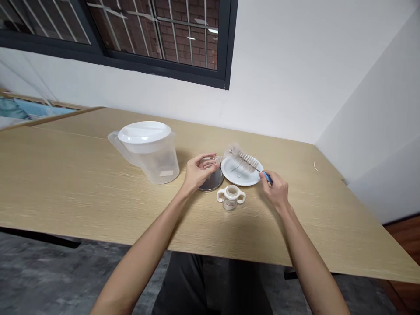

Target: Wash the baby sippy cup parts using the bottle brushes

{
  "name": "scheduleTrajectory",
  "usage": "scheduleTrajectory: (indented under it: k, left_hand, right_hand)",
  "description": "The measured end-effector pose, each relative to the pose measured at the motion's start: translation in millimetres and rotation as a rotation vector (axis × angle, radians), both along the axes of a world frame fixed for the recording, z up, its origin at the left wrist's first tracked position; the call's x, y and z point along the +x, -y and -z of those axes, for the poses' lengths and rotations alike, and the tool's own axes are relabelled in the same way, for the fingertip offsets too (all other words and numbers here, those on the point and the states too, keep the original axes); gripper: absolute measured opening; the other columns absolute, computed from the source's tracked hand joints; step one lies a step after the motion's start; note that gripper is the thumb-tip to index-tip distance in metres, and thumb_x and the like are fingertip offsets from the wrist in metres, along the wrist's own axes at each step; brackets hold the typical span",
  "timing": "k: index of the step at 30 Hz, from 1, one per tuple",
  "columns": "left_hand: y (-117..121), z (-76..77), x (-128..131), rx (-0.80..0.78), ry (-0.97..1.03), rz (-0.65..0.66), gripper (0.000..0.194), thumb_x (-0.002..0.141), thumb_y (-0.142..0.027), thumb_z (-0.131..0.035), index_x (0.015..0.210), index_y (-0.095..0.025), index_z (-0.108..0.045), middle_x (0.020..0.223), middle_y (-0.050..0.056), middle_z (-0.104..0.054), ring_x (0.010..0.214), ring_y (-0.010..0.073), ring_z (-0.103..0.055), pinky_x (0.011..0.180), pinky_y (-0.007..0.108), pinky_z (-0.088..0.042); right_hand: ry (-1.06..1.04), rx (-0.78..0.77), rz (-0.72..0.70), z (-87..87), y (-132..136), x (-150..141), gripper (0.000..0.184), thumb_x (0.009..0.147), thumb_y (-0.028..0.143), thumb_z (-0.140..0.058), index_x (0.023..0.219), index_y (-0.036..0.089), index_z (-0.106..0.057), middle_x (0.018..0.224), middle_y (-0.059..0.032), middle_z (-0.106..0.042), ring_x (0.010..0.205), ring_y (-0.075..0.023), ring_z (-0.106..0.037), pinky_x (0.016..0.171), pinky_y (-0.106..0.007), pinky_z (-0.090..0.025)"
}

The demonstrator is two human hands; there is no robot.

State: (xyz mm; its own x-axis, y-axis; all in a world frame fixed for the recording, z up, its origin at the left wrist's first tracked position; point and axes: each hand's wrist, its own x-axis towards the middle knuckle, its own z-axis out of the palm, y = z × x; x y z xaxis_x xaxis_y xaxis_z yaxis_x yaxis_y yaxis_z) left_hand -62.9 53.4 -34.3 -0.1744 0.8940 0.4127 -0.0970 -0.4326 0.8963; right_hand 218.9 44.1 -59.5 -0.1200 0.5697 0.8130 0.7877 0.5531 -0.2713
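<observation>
Two holds flank our round white plate (241, 180): left hand (197, 171), small clear piece (220, 159); right hand (276, 189), blue-handled bristle brush (248, 161). We should steady both.

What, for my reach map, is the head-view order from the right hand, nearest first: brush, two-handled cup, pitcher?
1. Brush: held in the right hand.
2. Two-handled cup: left of that hand.
3. Pitcher: farther left, past the left hand.

White wall (295, 65), barred window (164, 30), table (82, 192), floor (49, 275) perhaps concrete
</observation>
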Motion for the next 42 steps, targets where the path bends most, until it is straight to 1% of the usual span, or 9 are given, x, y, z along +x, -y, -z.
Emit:
scheduleTrajectory:
  k: [7, 14, 19, 24, 27, 30, 35, 39, 42]
  left_hand:
    - [-1, 1.0, -3, -0.027, 0.001, 0.008, 0.060, 0.064, -0.042, -0.086, 0.114, -0.013, -0.067, 0.100, 0.013, -0.075, 0.093, 0.0272, -0.073, 0.085, 0.039, -0.058]
    - [-6, 1.5, -4, -0.025, 0.050, -0.004, 0.056, 0.067, -0.047, -0.084, 0.108, -0.013, -0.067, 0.118, 0.018, -0.071, 0.109, 0.0287, -0.069, 0.096, 0.040, -0.053]
    - [-4, 2.4, 0, -0.077, -0.030, -0.010, 0.056, 0.067, -0.052, -0.082, 0.105, -0.014, -0.070, 0.106, 0.016, -0.075, 0.099, 0.0287, -0.071, 0.088, 0.040, -0.055]
    - [-9, 2.5, -9, -0.049, -0.010, -0.081, 0.054, 0.067, -0.049, -0.083, 0.105, -0.013, -0.070, 0.110, 0.016, -0.074, 0.101, 0.0275, -0.070, 0.090, 0.039, -0.054]
    - [-13, 3.0, -19, -0.020, -0.042, -0.144, 0.059, 0.066, -0.045, -0.084, 0.111, -0.013, -0.066, 0.110, 0.016, -0.073, 0.101, 0.0259, -0.069, 0.089, 0.038, -0.055]
    - [-14, 3.4, -28, -0.044, -0.264, -0.231, 0.061, 0.066, -0.044, -0.084, 0.115, -0.015, -0.065, 0.107, 0.014, -0.073, 0.096, 0.0259, -0.069, 0.086, 0.038, -0.054]
    - [-13, 5.2, -39, -0.104, -0.817, -0.330, 0.036, 0.070, -0.043, -0.077, 0.097, -0.020, -0.072, 0.100, 0.011, -0.075, 0.092, 0.0312, -0.068, 0.085, 0.040, -0.049]
    - [-16, 8.0, -49, -0.146, -0.988, -0.304, 0.033, 0.069, -0.044, -0.077, 0.092, -0.022, -0.074, 0.096, 0.010, -0.076, 0.083, 0.0318, -0.068, 0.079, 0.038, -0.046]
    - [-18, 10.6, -55, -0.151, -1.078, -0.369, 0.030, 0.074, -0.043, -0.072, 0.096, -0.022, -0.075, 0.097, 0.011, -0.076, 0.082, 0.0317, -0.068, 0.078, 0.038, -0.044]
  right_hand:
    - [-0.047, -0.026, 0.043, -0.3, -3, 5, 0.027, 0.096, 0.039, -0.053, 0.093, 0.017, -0.068, 0.080, -0.0043, -0.073, 0.070, -0.0151, -0.065, 0.066, -0.026, -0.045]
    - [-0.053, -0.011, 0.001, 0.0, 1, -4, 0.025, 0.096, 0.038, -0.054, 0.095, 0.018, -0.068, 0.085, -0.0064, -0.075, 0.072, -0.0163, -0.068, 0.066, -0.027, -0.049]
    - [0.009, -0.006, -0.047, 1.2, 5, -10, 0.023, 0.096, 0.036, -0.054, 0.097, 0.018, -0.069, 0.088, -0.0070, -0.076, 0.075, -0.0163, -0.070, 0.067, -0.027, -0.050]
    - [-0.003, 0.023, -0.081, 0.6, 5, -8, 0.019, 0.095, 0.033, -0.056, 0.096, 0.018, -0.068, 0.086, -0.0061, -0.075, 0.072, -0.0152, -0.069, 0.066, -0.026, -0.049]
    - [-0.063, 0.042, -0.050, -1.1, 4, -4, 0.020, 0.094, 0.034, -0.057, 0.096, 0.018, -0.068, 0.085, -0.0065, -0.075, 0.072, -0.0159, -0.068, 0.067, -0.027, -0.050]
    - [-0.124, 0.027, -0.001, -2.2, 2, -1, 0.023, 0.095, 0.037, -0.055, 0.095, 0.018, -0.068, 0.085, -0.0063, -0.074, 0.073, -0.0166, -0.068, 0.068, -0.028, -0.051]
    - [-0.148, 0.034, 0.028, -2.1, 1, 1, 0.024, 0.094, 0.038, -0.054, 0.095, 0.018, -0.068, 0.086, -0.0067, -0.074, 0.074, -0.0168, -0.068, 0.069, -0.029, -0.051]
    - [-0.148, 0.029, 0.028, -2.1, 1, 1, 0.024, 0.095, 0.038, -0.054, 0.094, 0.018, -0.068, 0.085, -0.0065, -0.074, 0.073, -0.0167, -0.067, 0.068, -0.029, -0.051]
    - [-0.150, 0.032, 0.030, -2.0, 1, 0, 0.023, 0.095, 0.037, -0.054, 0.094, 0.018, -0.068, 0.085, -0.0064, -0.074, 0.074, -0.0165, -0.068, 0.069, -0.028, -0.050]
